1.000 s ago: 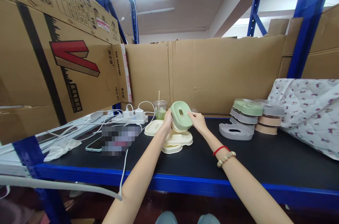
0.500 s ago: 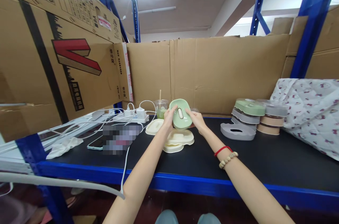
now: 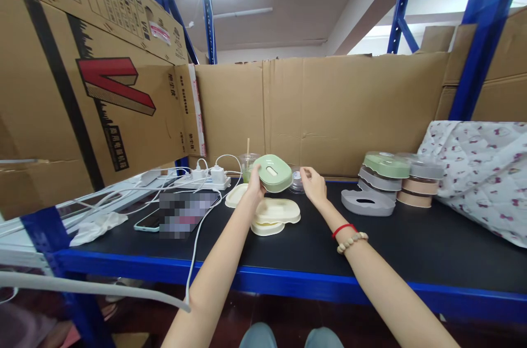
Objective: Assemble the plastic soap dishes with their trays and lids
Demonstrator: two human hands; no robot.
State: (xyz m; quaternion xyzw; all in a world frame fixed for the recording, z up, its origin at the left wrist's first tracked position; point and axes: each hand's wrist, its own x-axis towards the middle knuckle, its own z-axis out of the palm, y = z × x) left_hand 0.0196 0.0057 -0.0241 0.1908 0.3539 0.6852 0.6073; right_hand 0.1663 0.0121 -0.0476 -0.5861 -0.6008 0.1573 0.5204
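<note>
My left hand (image 3: 257,187) grips the left edge of a light green, rounded plastic piece (image 3: 275,175), which is tilted and has a pale oval slot in its top. To its right, apart from the green piece, my right hand (image 3: 314,184) has its fingers curled together; whatever may be between them is too small to make out. Just behind that hand is a clear plastic container (image 3: 296,182), partly covered. Below the green piece, cream plastic pieces (image 3: 279,209) lie stacked on the black shelf top (image 3: 321,252). Another cream piece (image 3: 234,195) sits behind my left wrist.
A cup with a straw (image 3: 247,164) stands at the back. Left are a power strip (image 3: 224,184), white cables and a phone (image 3: 148,220). Stacked grey pieces (image 3: 368,203), a green piece (image 3: 386,166) and peach ones (image 3: 418,186) are right, beside patterned cloth (image 3: 481,183).
My right hand has let go of the green piece and moved slightly right and back. The green piece, still in my left hand, has tipped flatter and shifted a little left.
</note>
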